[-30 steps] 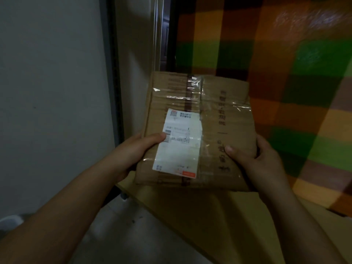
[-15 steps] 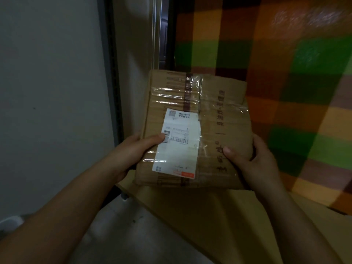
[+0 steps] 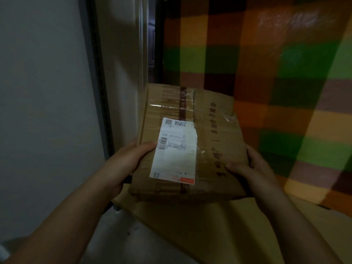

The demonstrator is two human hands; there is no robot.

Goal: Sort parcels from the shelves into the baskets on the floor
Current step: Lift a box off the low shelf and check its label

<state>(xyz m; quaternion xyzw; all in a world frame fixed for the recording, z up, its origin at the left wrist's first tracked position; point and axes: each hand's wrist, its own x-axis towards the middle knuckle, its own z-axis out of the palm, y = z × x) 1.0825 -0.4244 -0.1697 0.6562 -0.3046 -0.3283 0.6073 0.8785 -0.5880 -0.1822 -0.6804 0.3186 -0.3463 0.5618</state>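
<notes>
— So, where is the parcel (image 3: 209, 119) sitting right now?
— Both hands are gripping it: the left hand (image 3: 123, 164) is curling round its left edge, the right hand (image 3: 255, 168) round its right, just above a wooden board (image 3: 219, 231).
— And the baskets?
— None are showing; dropping it in is probably what's remaining.

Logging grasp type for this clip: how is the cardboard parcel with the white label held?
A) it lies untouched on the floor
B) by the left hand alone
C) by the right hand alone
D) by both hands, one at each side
D: the left hand grips the left edge of the parcel and the right hand grips its right edge, each thumb lying on the top face.
</notes>
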